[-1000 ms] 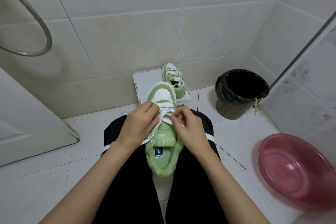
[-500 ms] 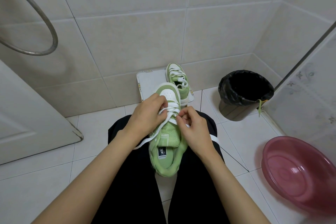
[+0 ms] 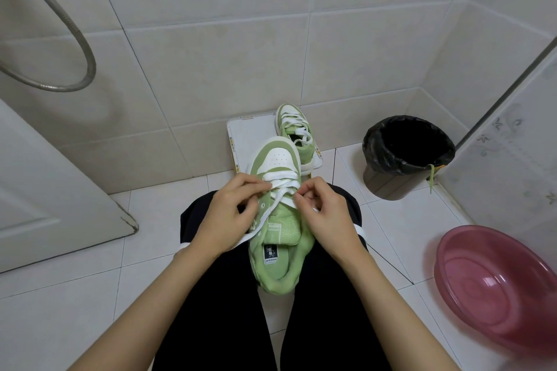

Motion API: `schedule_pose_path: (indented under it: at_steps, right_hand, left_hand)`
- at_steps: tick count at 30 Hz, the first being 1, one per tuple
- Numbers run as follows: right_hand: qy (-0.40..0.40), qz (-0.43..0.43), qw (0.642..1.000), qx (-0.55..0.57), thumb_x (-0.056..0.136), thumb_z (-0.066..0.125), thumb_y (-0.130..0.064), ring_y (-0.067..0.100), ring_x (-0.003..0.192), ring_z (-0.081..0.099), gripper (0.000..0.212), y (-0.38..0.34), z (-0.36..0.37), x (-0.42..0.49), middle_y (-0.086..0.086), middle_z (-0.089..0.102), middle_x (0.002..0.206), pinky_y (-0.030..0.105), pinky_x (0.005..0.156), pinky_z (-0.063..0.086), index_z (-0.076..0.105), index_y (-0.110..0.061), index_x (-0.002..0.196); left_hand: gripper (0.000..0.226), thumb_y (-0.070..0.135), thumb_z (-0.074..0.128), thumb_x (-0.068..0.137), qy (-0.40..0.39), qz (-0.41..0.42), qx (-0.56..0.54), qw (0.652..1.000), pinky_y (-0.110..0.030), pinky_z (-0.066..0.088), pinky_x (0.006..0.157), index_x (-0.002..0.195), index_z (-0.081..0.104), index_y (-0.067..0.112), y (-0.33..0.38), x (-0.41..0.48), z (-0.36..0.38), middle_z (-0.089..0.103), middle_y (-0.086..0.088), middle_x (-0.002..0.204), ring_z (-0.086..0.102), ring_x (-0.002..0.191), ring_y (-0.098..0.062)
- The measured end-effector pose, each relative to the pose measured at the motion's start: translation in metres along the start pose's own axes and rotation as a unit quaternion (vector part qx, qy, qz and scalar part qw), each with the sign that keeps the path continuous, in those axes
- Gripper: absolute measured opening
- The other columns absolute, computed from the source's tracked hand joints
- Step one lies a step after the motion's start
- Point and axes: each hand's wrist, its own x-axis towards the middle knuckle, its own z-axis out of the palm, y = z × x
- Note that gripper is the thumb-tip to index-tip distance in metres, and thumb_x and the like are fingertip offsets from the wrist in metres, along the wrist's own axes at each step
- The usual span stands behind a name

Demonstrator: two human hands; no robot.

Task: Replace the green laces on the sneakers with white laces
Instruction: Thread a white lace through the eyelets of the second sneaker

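At nine o'clock of the lap sneaker [image 3: 278,250], the left hand [image 3: 232,211] is seen with fingers curled, pinching the white lace [image 3: 281,176] at the left eyelet row, a loose end trailing toward seven o'clock; the shoe is rested between the knees, toe away, with only its toe-end eyelets crossed in white; at three o'clock the right hand [image 3: 327,215] is pinched on the other run of lace. At twelve o'clock the second sneaker [image 3: 297,129] is found on a white board [image 3: 250,132], laced in white and judged finished; at two o'clock a green lace [image 3: 432,176] is draped over the bin [image 3: 388,181], so roughly the upper half of one shoe is judged left to thread.
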Motion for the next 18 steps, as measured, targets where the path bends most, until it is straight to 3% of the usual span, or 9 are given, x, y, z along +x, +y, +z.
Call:
schedule_pose_path:
  at_steps: [3,7,13,15,18]
  right_hand:
    - [-0.032,0.002,0.999,-0.030,0.083,0.070,-0.023,0.004,0.062,0.043,0.018,-0.001,-0.002,-0.001,-0.010,0.045,0.065,0.020,0.061,0.037,0.053,-0.021,0.086]
    - [-0.052,-0.036,0.994,-0.093,0.083,0.070,-0.024,0.006,0.064,0.042,0.013,-0.004,-0.002,0.000,-0.011,0.044,0.065,0.026,0.061,0.035,0.057,-0.023,0.083]
    - [-0.008,0.025,0.999,0.021,0.082,0.069,-0.012,0.003,0.067,0.051,0.015,0.000,-0.005,0.001,-0.007,0.061,0.070,0.015,0.063,0.039,0.064,-0.024,0.074]
    - [0.011,0.038,0.998,0.041,0.081,0.070,-0.011,-0.001,0.062,0.049,0.015,0.001,-0.006,0.002,-0.017,0.057,0.061,0.009,0.061,0.037,0.066,-0.023,0.072]
    - [-0.006,0.032,0.999,0.019,0.082,0.070,-0.015,0.001,0.056,0.042,0.011,0.000,-0.011,0.003,-0.016,0.046,0.054,0.011,0.057,0.035,0.064,-0.022,0.075]
  left_hand:
    - [0.023,0.004,0.064,0.087,0.026,-0.085,-0.068,0.994,-0.020,0.048,0.075,0.096,0.070,0.024,-0.001,0.001,-0.001,0.064,0.006,0.094,0.061,0.087,-0.007]
    - [0.036,0.028,0.077,0.077,-0.051,-0.136,-0.041,0.989,-0.015,0.043,0.070,0.098,0.051,0.041,-0.005,0.001,0.003,0.051,0.011,0.095,0.049,0.082,-0.003]
    - [0.027,0.014,0.068,0.072,0.007,-0.167,-0.015,0.986,-0.010,0.039,0.067,0.093,0.056,0.026,-0.001,0.007,0.012,0.055,0.006,0.085,0.051,0.073,-0.005]
    - [0.023,0.013,0.067,0.072,0.003,-0.164,-0.013,0.986,-0.007,0.039,0.065,0.090,0.058,0.023,0.002,0.007,0.012,0.056,0.005,0.082,0.051,0.071,-0.003]
    - [0.010,0.018,0.066,0.076,0.000,-0.178,0.007,0.984,-0.010,0.040,0.062,0.081,0.057,0.021,0.003,0.004,0.009,0.057,0.006,0.075,0.050,0.065,-0.004]
